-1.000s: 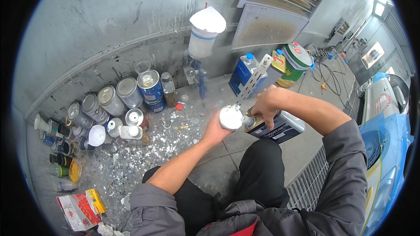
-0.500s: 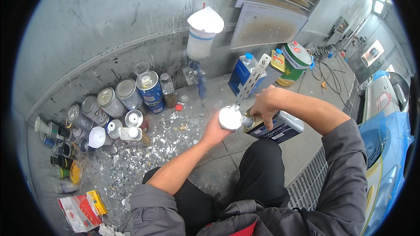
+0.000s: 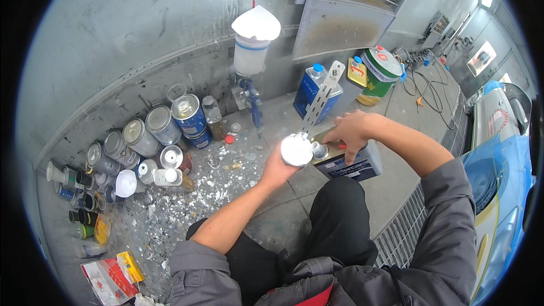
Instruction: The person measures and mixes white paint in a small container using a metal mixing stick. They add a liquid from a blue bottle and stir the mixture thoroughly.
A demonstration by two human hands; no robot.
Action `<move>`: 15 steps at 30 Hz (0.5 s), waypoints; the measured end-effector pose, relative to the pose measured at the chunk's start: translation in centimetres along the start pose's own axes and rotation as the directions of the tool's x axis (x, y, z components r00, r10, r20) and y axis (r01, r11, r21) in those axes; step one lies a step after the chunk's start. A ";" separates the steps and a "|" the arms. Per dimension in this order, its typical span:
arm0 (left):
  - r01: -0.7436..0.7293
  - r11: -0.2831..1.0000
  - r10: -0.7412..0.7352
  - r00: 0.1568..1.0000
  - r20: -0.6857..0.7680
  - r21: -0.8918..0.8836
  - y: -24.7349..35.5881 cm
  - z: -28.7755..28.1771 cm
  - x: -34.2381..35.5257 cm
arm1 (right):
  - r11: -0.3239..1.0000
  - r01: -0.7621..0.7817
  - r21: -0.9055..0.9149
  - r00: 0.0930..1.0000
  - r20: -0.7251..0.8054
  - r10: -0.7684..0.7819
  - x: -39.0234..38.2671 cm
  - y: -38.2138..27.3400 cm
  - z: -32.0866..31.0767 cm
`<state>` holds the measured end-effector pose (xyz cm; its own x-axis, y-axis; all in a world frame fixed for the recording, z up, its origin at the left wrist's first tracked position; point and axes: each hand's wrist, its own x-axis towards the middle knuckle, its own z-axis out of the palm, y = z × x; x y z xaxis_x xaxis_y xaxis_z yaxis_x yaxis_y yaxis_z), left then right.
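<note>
My left hand [image 3: 274,165] is wrapped round a small cup of white paint [image 3: 297,151], held above the floor in front of my knees. A slotted metal mixing stick [image 3: 324,95] stands in the cup and leans toward the far right. My right hand [image 3: 350,131] grips a dark rectangular metal can [image 3: 358,165] from above. The can is tilted, its spout [image 3: 320,151] close beside the right rim of the cup. Whether liquid is running from the spout cannot be made out.
Several paint cans [image 3: 140,137] line the wall at left. A strainer holder [image 3: 250,51] is mounted on the wall. Behind my right hand stand a blue can [image 3: 309,92] and a green-and-white drum [image 3: 381,73]. A floor grate [image 3: 399,238] and a masked car [image 3: 501,187] lie at right.
The can in my right hand has tipped back slightly, and its spout has risen a little beside the cup. My left hand keeps its hold on the cup. The view has shifted slightly.
</note>
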<state>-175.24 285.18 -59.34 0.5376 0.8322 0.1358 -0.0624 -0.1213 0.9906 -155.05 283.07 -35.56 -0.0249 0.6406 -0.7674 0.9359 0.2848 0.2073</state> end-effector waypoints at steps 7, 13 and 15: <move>-0.033 0.999 0.032 0.998 -0.052 -0.022 1.7 -0.6 0.7 | 0.865 0.127 0.485 0.880 -0.458 0.128 3.8 4.3 12.8; 0.040 0.999 -0.034 0.987 -0.159 0.036 3.9 -4.1 -1.4 | 0.721 -0.066 0.690 0.809 -0.386 0.443 14.1 1.9 13.3; 0.024 0.998 -0.016 0.988 -0.151 0.056 4.9 -5.8 -2.2 | 0.689 -0.110 0.717 0.768 -0.379 0.516 17.8 1.7 11.7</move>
<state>-181.65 285.89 -54.70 0.4056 0.9060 0.1207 -0.0017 -0.1313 0.9913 -149.74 286.60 -56.00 0.3311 0.9092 -0.2525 0.8991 -0.3852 -0.2080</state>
